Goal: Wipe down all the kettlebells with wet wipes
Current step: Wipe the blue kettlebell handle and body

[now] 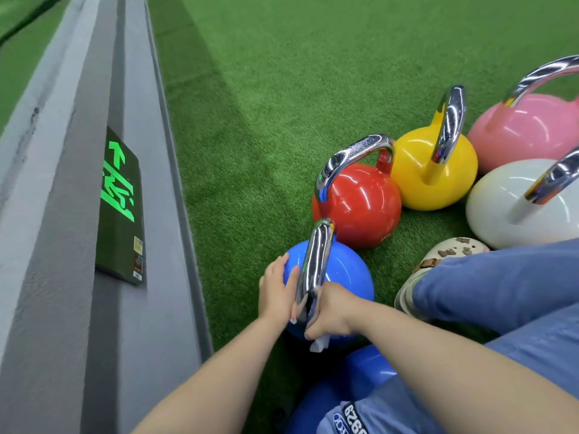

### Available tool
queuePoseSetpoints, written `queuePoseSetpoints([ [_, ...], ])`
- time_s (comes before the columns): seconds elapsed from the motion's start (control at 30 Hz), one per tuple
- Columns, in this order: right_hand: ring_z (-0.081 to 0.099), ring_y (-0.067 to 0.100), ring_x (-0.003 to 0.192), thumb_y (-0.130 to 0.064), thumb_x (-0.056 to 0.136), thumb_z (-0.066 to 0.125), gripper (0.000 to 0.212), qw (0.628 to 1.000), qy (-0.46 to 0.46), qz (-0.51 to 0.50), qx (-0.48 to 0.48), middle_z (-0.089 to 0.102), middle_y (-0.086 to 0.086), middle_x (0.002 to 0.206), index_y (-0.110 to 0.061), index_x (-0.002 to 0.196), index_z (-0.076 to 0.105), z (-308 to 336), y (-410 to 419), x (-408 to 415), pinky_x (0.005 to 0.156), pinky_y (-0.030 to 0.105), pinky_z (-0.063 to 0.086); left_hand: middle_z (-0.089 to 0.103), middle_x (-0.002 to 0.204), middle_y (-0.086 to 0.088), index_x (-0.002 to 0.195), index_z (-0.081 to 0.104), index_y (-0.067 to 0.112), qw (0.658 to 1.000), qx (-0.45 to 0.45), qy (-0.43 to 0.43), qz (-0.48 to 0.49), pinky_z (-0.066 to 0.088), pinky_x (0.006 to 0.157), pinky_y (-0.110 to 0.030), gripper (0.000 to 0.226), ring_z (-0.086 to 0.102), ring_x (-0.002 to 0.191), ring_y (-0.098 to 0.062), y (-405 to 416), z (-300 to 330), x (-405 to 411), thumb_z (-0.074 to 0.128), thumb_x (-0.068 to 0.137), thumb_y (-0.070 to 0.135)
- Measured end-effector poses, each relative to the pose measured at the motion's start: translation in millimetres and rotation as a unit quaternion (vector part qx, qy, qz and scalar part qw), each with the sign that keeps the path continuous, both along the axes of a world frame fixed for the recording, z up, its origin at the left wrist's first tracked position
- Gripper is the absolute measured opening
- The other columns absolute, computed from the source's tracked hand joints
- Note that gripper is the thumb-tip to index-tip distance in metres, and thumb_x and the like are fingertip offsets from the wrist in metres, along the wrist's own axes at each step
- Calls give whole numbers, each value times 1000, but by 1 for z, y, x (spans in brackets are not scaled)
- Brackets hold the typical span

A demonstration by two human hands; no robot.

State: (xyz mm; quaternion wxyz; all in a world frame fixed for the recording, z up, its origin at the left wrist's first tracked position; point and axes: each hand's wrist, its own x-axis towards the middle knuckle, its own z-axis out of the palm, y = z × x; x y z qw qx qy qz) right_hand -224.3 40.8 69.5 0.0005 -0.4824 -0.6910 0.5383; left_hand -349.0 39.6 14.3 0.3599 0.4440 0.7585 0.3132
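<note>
- The blue kettlebell [341, 270] is stood upright on green artificial turf [266, 89], directly between the two hands, its chrome handle [313, 261] arched over the ball.
- The long axis of the handle is seen running from the hands away toward the red kettlebell [360, 205], which touches or nearly touches the blue one just beyond the fingertips.
- The left hand [277, 289] is laid flat with straight fingers against the left side of the blue ball, just beside the handle.
- The right hand [332, 311] is curled round a white wet wipe [319, 341] at the near foot of the handle; a crumpled end of the wipe hangs below the fist.
- Beyond and to the right of the right hand, a yellow kettlebell [416, 170], a pink kettlebell [520, 130] and a white kettlebell [501, 202] are clustered, handles upward.
- A second blue ball [354, 380] is partly hidden under the right forearm.
- A grey stepped wall base [62, 245] is seen left of the left hand, bearing a lit green exit sign [120, 205].
- A beige clog [438, 261] and blue trouser legs [501, 283] lie right of the right hand.
</note>
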Motion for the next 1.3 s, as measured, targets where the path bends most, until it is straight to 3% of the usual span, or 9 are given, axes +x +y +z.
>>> queuePoseSetpoints([
  [0.2,60,12,69,-5,64,71,33,999,2,33,-33,68,1,76,-13,95,69,-9,3,30,73,29,54,55,111,-11,103,62,8,990,36,99,96,29,86,-26,21,45,109,-29,-3,-15,12,52,93,24],
  [0.47,50,11,66,10,71,55,39,997,46,-33,-49,62,8,84,-1,107,61,-26,-22,46,56,21,44,56,119,-12,112,61,5,992,90,35,86,29,98,-23,24,47,114,-26,10,-27,12,53,91,13],
  [0.6,59,1,81,10,76,52,22,995,74,-63,31,68,4,88,0,91,65,-27,-32,46,72,20,46,56,118,-12,111,62,6,991,86,26,98,32,100,-29,24,48,114,-27,12,-28,11,54,90,12],
  [0.73,52,6,76,-6,73,67,5,983,-7,-61,176,45,-16,78,-4,78,64,-42,-32,41,69,29,45,56,118,-10,111,62,7,990,94,26,99,32,98,-26,23,49,113,-26,10,-29,11,54,90,12],
  [0.83,52,21,86,-22,77,65,23,965,-133,10,226,44,-8,94,-13,97,58,-45,-27,39,70,40,47,56,118,-10,111,62,7,991,90,33,98,32,97,-24,23,49,113,-26,10,-27,12,54,89,13],
  [0.93,57,33,66,-15,62,76,39,929,-163,78,324,52,7,84,-15,93,51,-33,-24,34,46,36,45,56,118,-10,111,63,7,990,92,35,97,31,95,-23,23,50,113,-27,9,-27,13,54,89,13],
  [1.07,54,29,88,-18,80,57,20,958,-130,67,246,55,6,98,-20,99,62,-26,-17,38,67,37,43,56,118,-8,110,63,9,990,84,20,111,29,93,-19,23,49,113,-26,9,-26,14,55,89,13],
  [1.17,47,17,67,-8,80,54,22,976,-92,-25,196,49,-6,72,-25,68,47,-28,-15,42,62,31,35,56,118,-8,109,64,9,990,87,12,112,29,93,-19,23,49,113,-26,10,-25,15,55,89,12],
  [1.3,44,7,56,-7,77,60,23,968,-14,-194,157,50,-6,64,-21,73,42,-26,-19,36,54,19,35,56,118,-8,109,64,9,990,82,6,114,30,93,-19,23,49,114,-25,8,-25,15,54,89,13],
])
